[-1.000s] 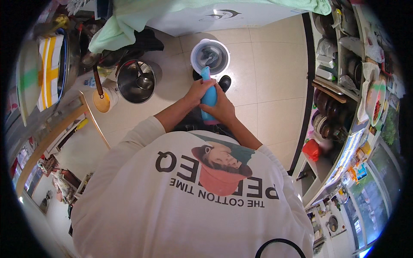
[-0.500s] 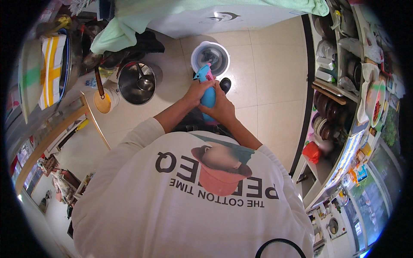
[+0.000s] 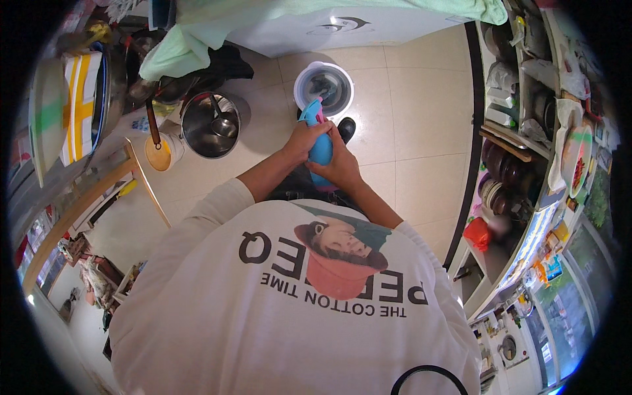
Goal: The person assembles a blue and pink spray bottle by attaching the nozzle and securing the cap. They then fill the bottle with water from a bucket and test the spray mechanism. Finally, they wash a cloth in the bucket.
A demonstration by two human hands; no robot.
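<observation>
White-rimmed bucket (image 3: 299, 82): stands on the tiled floor (image 3: 421, 105) ahead of you, with something greyish inside, too unclear to name.
Blue-and-pink item (image 3: 320, 153): you have this long, bunched thing, perhaps a cloth, on the near side of the bucket; its upper end overlaps the bucket's near rim in your view.
Left hand (image 3: 304, 140): your grip is closed round the item's upper part from the left, just nearer you than the bucket.
Right hand (image 3: 341, 164): your grip is clasped on the item from the right, a little farther from the bucket than your left.
Dark shoe (image 3: 347, 128): just beside the bucket, at its near right.
Metal pot (image 3: 195, 135): left of the bucket, with a ladle (image 3: 224, 126) in it.
Pale green towel (image 3: 181, 56): beyond the bucket and to its left, draped over a white box-like body (image 3: 283, 38).
Shelves (image 3: 505, 139): well to the bucket's right.
</observation>
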